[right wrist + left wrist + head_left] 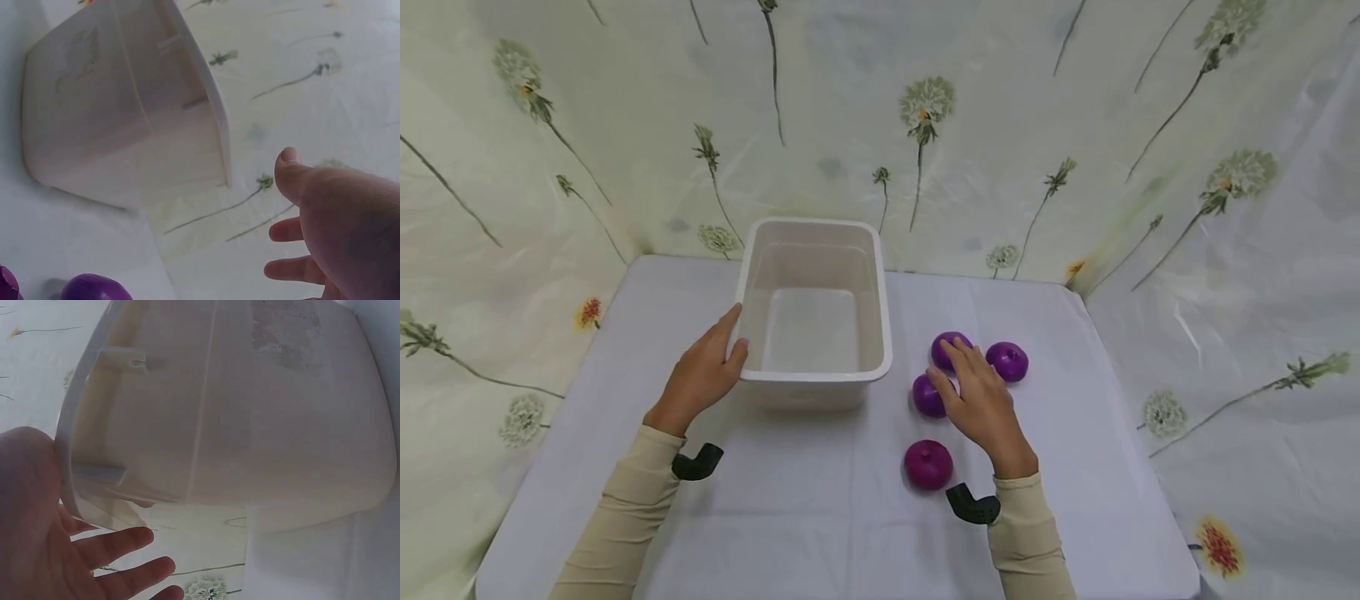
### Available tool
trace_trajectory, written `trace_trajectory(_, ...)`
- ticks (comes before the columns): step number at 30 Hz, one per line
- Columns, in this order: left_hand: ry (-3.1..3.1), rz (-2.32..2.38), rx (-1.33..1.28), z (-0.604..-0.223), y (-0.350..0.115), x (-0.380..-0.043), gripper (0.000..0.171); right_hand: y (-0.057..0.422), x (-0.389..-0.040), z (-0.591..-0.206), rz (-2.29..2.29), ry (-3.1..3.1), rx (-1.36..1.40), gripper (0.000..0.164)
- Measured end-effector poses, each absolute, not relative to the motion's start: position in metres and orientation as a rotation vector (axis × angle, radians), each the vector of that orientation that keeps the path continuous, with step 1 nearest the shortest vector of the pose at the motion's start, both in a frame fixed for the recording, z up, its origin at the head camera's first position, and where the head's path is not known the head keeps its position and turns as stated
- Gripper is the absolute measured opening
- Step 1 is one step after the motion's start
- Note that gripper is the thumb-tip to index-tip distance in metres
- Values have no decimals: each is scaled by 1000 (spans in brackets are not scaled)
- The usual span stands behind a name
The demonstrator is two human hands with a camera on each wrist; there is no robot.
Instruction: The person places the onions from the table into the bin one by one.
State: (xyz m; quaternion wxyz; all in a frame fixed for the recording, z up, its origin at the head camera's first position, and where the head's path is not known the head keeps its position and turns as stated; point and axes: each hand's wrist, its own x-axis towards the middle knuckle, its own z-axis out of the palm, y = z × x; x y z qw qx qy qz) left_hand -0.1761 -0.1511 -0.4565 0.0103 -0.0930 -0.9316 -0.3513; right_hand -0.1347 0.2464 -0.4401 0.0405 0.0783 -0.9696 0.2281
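Observation:
A deep, off-white plastic tub (808,400) stands toward the back of the table, left of centre, with nothing inside it. My left hand (703,371) touches its left rim near the front corner; in the left wrist view the fingers (128,544) stretch out loosely beside the tub wall (219,425). Over on the right, my right hand (981,404) is held above a cluster of glossy, round, onion-like purple things (1007,362), its fingers extended and partly hiding some of them. Nearer me lies a redder one (928,465) with a small nub on top.
A white cloth covers the table (790,517). Sheeting printed with dandelions (827,100) hangs close behind the table and on both sides. Each wrist carries a black band mount (697,462). The tub stands close to the table's back edge.

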Motion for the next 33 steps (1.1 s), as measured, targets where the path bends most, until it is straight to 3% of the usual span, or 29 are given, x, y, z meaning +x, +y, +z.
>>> trace_trajectory(33,-2919,-1176,-246,-453,-147,-174,62,275,-91,-473,865,-2928,161,61)
